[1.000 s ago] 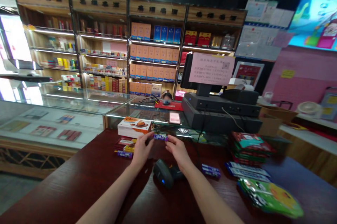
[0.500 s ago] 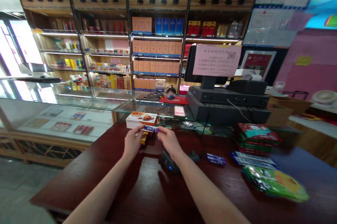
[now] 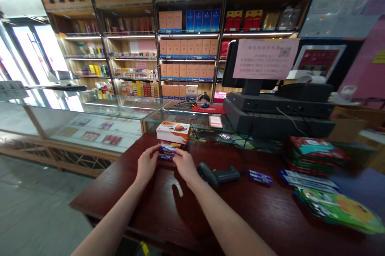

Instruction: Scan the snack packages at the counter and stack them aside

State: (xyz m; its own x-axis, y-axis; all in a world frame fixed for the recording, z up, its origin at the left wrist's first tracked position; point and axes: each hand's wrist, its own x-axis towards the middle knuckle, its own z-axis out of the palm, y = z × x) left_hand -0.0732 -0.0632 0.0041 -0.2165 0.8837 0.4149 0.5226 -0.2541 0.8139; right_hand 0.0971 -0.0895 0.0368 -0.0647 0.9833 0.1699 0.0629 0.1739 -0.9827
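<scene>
Purple-and-white candy bars [image 3: 167,152] w/ white-and-orange box [image 3: 173,132] behind, on dark-red wood-grain counter [image 3: 270,218]; green-yellow bags [image 3: 337,210], red-teal packs [image 3: 314,154] at right.

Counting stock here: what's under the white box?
At the white box's lower edge lie purple packets and a yellow packet, between the left hand and right hand. The box hides its underside, so what lies beneath cannot be seen.

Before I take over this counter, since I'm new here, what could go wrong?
The small purple-wrapped packs between the left hand and right hand are stacked against the white box, so they might slip and scatter. The barcode scanner lies close to the right hand and could get knocked.
</scene>
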